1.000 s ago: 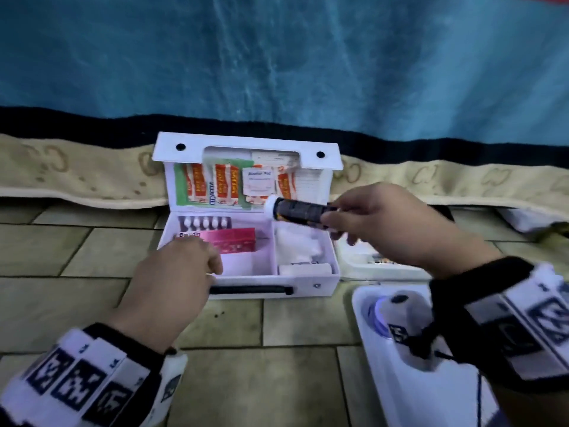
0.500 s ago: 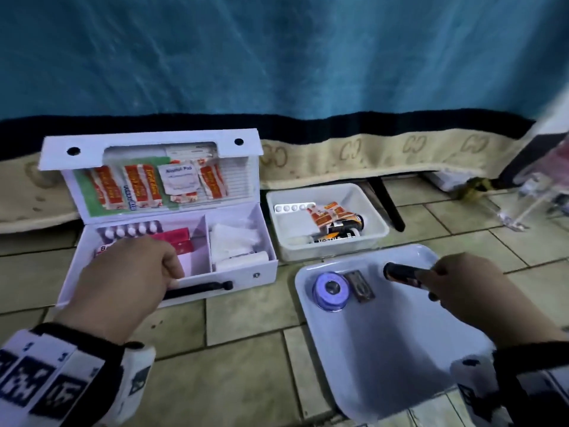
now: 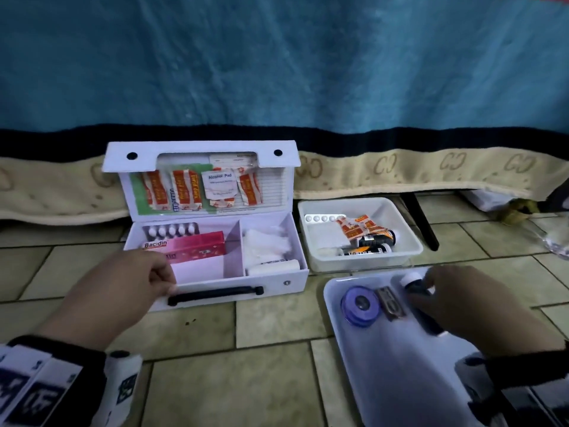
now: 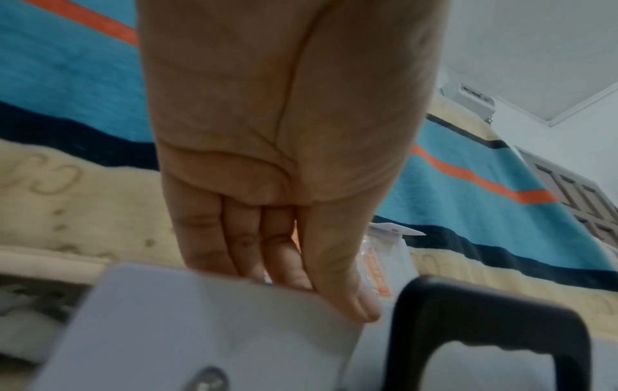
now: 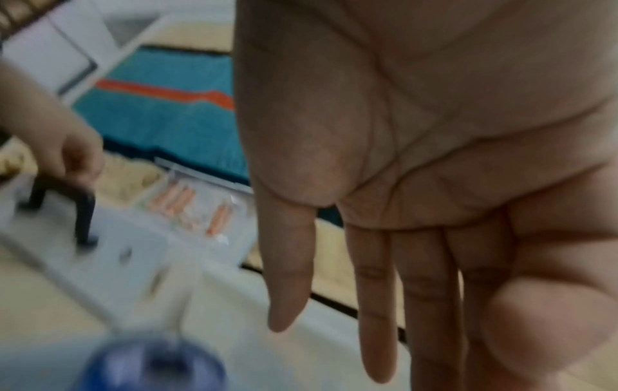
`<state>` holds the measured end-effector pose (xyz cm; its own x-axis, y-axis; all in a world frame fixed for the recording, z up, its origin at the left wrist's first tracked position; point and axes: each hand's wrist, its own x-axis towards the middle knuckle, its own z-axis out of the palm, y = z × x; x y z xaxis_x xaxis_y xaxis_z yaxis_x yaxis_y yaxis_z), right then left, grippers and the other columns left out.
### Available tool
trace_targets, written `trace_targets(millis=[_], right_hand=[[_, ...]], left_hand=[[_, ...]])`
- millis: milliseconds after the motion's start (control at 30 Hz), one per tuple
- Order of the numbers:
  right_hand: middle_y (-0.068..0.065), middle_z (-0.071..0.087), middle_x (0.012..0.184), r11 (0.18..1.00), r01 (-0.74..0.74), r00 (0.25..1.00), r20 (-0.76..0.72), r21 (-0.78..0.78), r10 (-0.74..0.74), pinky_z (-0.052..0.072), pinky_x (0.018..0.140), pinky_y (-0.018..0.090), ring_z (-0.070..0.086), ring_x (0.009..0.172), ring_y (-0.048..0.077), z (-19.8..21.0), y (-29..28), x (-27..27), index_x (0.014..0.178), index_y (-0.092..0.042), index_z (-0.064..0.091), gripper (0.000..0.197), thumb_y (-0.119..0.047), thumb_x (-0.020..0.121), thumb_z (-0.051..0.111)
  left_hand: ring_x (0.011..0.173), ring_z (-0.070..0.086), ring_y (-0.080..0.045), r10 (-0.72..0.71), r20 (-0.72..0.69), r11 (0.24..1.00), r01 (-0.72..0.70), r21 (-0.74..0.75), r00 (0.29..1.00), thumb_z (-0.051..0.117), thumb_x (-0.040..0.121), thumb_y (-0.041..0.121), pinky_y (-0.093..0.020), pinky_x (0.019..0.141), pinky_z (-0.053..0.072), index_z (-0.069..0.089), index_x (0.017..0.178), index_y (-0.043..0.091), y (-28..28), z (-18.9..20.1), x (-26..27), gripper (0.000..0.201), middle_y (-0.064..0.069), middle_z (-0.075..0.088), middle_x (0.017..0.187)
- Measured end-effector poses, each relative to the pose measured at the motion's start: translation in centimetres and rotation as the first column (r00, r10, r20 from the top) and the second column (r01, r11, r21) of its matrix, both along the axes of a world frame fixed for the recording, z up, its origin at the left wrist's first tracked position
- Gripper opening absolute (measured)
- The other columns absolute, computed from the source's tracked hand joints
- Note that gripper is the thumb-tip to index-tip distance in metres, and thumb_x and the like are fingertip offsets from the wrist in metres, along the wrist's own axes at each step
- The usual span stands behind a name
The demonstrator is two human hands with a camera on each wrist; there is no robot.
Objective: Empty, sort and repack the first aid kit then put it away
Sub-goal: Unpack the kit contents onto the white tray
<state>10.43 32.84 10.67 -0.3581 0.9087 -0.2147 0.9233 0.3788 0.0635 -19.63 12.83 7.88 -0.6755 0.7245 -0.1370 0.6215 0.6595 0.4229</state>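
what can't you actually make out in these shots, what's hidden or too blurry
- Dark bottle in the near white tray, head view: the right hand covers most of it; the label is unreadable.
- Right wrist view: motion blur; the bottle is out of frame.
- Left hand, left wrist view: fingertips hidden behind the first aid kit wall.
- Pink Bacidin box, head view: partly covered by the left hand.

"Bacidin" on pink box, "Alcohol Pad" on sachet

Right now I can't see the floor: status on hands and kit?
Left hand grips first aid kit front wall. Right hand open over dark bottle in tray. Nothing in the way.
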Motion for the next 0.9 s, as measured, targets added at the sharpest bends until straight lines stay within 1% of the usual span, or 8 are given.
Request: trace_targets(millis=[167, 267, 367, 467, 633, 767, 833, 900], right_hand=[[-0.001, 0.067, 0.105, 0.943, -0.333, 0.917, -0.241, -0.019, 0.319, 0.048, 0.084, 0.032, 0.059, 0.101, 0.019, 2.9, -2.3, -9.2, 0.108, -0.025, 0.062, 0.032, -0.046, 0.084, 0.056], [0.001, 0.063, 0.109, 0.809, -0.587, 0.784, -0.276, -0.036, 0.556, 0.049, 0.086, 0.035, 0.057, 0.104, 0.021, 2.5, -4.2, -15.0, 0.112, -0.023, 0.061, 0.032, -0.042, 0.087, 0.055], [0.006, 0.053, 0.12, 0.665, -0.738, 0.673, -0.18, -0.109, 0.717, 0.047, 0.092, 0.04, 0.053, 0.108, 0.026, 0.7, -5.4, -19.5, 0.118, -0.017, 0.06, 0.035, -0.038, 0.09, 0.054], [0.008, 0.047, 0.124, 0.604, -0.784, 0.614, -0.038, -0.14, 0.788, 0.045, 0.094, 0.045, 0.047, 0.113, 0.029, -1.2, -5.7, -22.5, 0.12, -0.015, 0.06, 0.035, -0.031, 0.09, 0.052], [0.0, 0.036, 0.142, 0.629, -0.766, 0.629, 0.05, -0.133, 0.776, 0.035, 0.104, 0.046, 0.034, 0.124, 0.027, -3.0, -5.0, -23.8, 0.128, -0.021, 0.055, 0.037, -0.026, 0.093, 0.046], [0.006, 0.045, 0.128, 0.645, -0.762, 0.643, 0.055, -0.056, 0.764, 0.029, 0.104, 0.044, 0.035, 0.119, 0.029, -3.6, -5.2, -23.8, 0.119, -0.019, 0.059, 0.029, -0.023, 0.092, 0.049], [0.007, 0.047, 0.125, 0.656, -0.747, 0.652, 0.077, -0.106, 0.754, 0.03, 0.1, 0.042, 0.036, 0.116, 0.029, -4.0, -5.4, -23.8, 0.119, -0.017, 0.061, 0.029, -0.02, 0.093, 0.048], [0.007, 0.05, 0.121, 0.664, -0.729, 0.673, 0.005, -0.164, 0.74, 0.033, 0.098, 0.043, 0.04, 0.114, 0.029, -4.3, -5.2, -23.6, 0.115, -0.014, 0.063, 0.028, -0.018, 0.092, 0.047]], left_hand=[[0.062, 0.059, -0.011, 0.054, 0.013, 0.999, -0.054, 0.009, 0.998, 0.077, 0.072, 0.019, -0.025, 0.056, 0.043, 0.062, 0.056, 0.026, -0.5, -0.4, -0.6, 0.023, 0.007, 0.064, 0.06], [0.063, 0.057, -0.011, 0.059, 0.04, 0.998, -0.06, 0.006, 0.997, 0.076, 0.073, 0.02, -0.025, 0.056, 0.039, 0.06, 0.054, 0.027, -0.5, -0.5, -0.9, 0.025, 0.008, 0.062, 0.06], [0.061, 0.054, -0.008, 0.07, 0.066, 0.997, -0.071, 0.019, 0.995, 0.076, 0.073, 0.022, -0.024, 0.055, 0.036, 0.06, 0.053, 0.027, -0.5, -0.4, -1.0, 0.027, 0.01, 0.059, 0.06], [0.059, 0.052, -0.005, 0.093, 0.076, 0.994, -0.097, 0.044, 0.993, 0.077, 0.072, 0.023, -0.023, 0.053, 0.034, 0.059, 0.052, 0.029, -0.7, -0.7, -0.9, 0.027, 0.012, 0.058, 0.056], [0.062, 0.054, -0.005, 0.111, 0.075, 0.992, -0.114, 0.046, 0.991, 0.075, 0.072, 0.024, -0.023, 0.053, 0.034, 0.06, 0.054, 0.029, -0.7, -0.6, -0.9, 0.025, 0.012, 0.06, 0.059], [0.064, 0.056, -0.008, 0.116, 0.069, 0.992, -0.119, 0.033, 0.991, 0.076, 0.072, 0.026, -0.023, 0.054, 0.037, 0.06, 0.055, 0.03, -0.6, -0.5, -0.7, 0.024, 0.01, 0.063, 0.063], [0.064, 0.057, -0.01, 0.114, 0.073, 0.993, -0.116, 0.025, 0.991, 0.076, 0.072, 0.026, -0.024, 0.056, 0.039, 0.06, 0.055, 0.03, -0.5, -0.5, -0.8, 0.024, 0.009, 0.063, 0.064], [0.062, 0.056, -0.01, 0.113, 0.078, 0.993, -0.115, 0.025, 0.991, 0.077, 0.072, 0.025, -0.024, 0.055, 0.038, 0.06, 0.054, 0.029, -0.5, -0.5, -0.8, 0.025, 0.009, 0.062, 0.062]])
